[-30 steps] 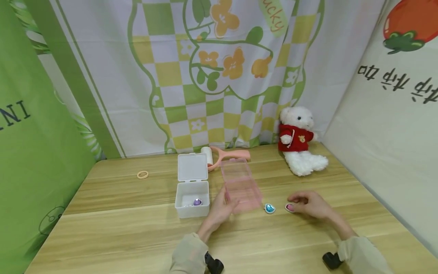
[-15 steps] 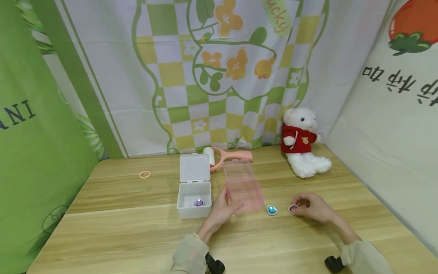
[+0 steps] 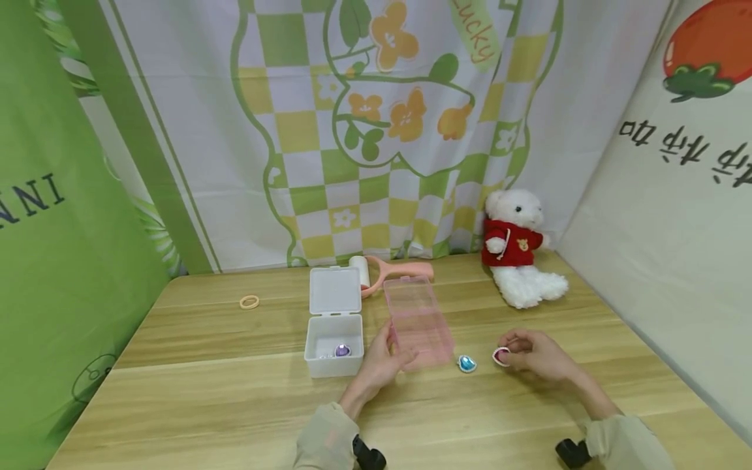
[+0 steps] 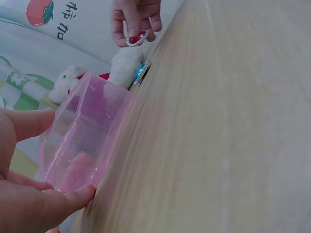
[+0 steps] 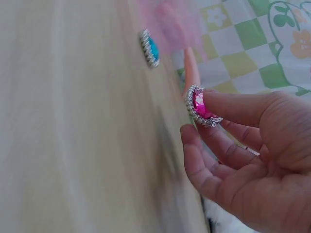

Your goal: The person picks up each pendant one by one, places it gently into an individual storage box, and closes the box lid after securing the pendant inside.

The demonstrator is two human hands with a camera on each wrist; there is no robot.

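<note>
1. Hanging at far left, a green curtain (image 3: pixel 35 287) carries dark capitals; I and N are legible, the rest cut off.
2. Yellow ring (image 3: pixel 249 307), flat on the table (image 3: pixel 200 398).
3. White box (image 3: pixel 333 367), lid open; inside, a purple gem (image 3: pixel 342 350) and small clear pieces, indistinct.
4. Left hand (image 3: pixel 377 367), thumb and fingers gripping the translucent pink box (image 3: pixel 422 323); behind it, a peach roller (image 3: pixel 405 268), partly hidden.
5. Blue gem (image 3: pixel 467 363), on the table just beside the pink box.
6. Checked cloth (image 3: pixel 464 156), lettered "Lucky", initial clipped above.
7. White bear (image 3: pixel 517 207), its red top's emblem too small to make out.
8. Right hand (image 3: pixel 543 358), pinching a magenta gem (image 3: pixel 501 356), partly covered by the thumb.
9. Pale hanging (image 3: pixel 664 248), inverted characters 柿 and 如, cropped at right.
</note>
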